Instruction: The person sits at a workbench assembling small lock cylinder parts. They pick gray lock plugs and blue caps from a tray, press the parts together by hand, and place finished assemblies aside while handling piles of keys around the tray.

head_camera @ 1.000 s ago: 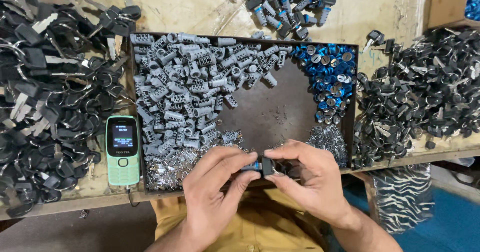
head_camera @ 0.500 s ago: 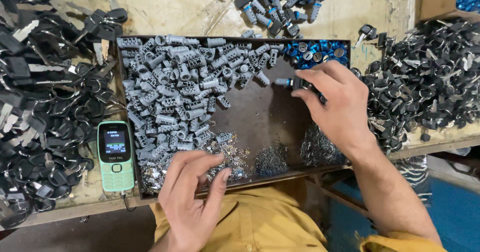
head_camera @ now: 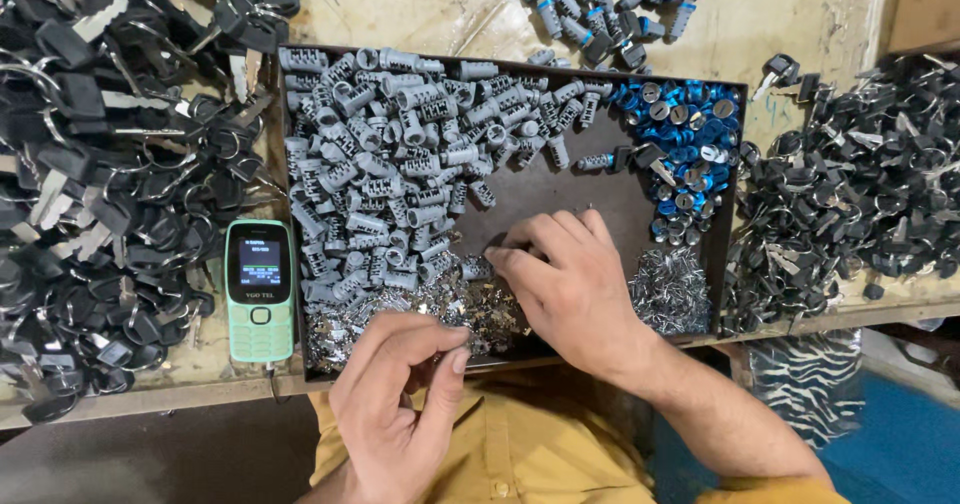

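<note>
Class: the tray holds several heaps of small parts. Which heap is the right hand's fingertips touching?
The grey cylinders, at their lower right edge. The right hand is clear of the blue caps and the shiny heap.

This is a small workshop for putting locks together, seen from a seat at a worn, scratched wooden desk [head_camera: 790, 4]. A shallow dark tray [head_camera: 570, 199] in the middle holds sorted parts: a heap of grey metal lock cylinders [head_camera: 390, 154] on its left, blue-ringed caps [head_camera: 690, 124] at its far right, and tiny shiny metal pieces [head_camera: 670, 289] along its near edge. Big piles of black-headed keys [head_camera: 90, 194] on rings fill the desk to the left, more [head_camera: 860, 184] to the right, with finished pieces [head_camera: 610, 4] at the far side. A mint-green push-button phone [head_camera: 259, 292] lies beside the tray.
</note>
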Motion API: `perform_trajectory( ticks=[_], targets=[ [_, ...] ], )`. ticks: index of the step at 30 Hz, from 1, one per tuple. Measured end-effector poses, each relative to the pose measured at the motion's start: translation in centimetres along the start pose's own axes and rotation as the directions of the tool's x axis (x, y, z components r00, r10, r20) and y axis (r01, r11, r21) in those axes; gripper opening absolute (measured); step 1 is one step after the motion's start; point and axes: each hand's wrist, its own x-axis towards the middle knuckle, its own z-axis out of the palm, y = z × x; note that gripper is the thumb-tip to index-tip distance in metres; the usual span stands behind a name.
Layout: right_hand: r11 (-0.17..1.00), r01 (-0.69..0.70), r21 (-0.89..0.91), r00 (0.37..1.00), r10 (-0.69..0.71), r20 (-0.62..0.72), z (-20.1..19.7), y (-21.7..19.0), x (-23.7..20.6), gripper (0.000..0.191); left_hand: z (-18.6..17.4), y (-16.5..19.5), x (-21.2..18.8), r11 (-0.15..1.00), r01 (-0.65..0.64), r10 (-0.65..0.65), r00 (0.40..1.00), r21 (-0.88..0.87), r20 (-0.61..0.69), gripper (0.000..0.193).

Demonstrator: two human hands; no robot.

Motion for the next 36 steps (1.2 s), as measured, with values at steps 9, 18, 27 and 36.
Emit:
perform_trajectory(
  ticks=[9,18,27,36],
  targets=[
    [0.920,-0.143,0.364,0.981,0.181,-0.073,-1.8,-2.7,-2.3,0.023,-0.4,-0.3,-0.6,0.995,0.055,-0.046,0.993,-0.087,0.105,0.012],
    [0.819,0.050,0.572,0.965,0.108,-0.239,-0.4,-4.1,-7.1,0.023,0.7,-1.9,-0.9,0.450,0.770,-0.417,0.630,-0.453,0.655,0.012],
    [0.984,-0.177,-0.017,0.975,0.173,-0.139,-3.4,2.0,-1.8,0.028,1.2,-1.5,-0.8,0.864,0.427,-0.311,0.869,-0.265,0.386,0.009],
    [0.970,-0.134,-0.205,0.989,0.118,-0.093,-2.3,4.2,1.8,0.018,0.4,-1.9,0.5,0.734,0.566,-0.396,0.805,-0.375,0.441,0.005]
  ],
)
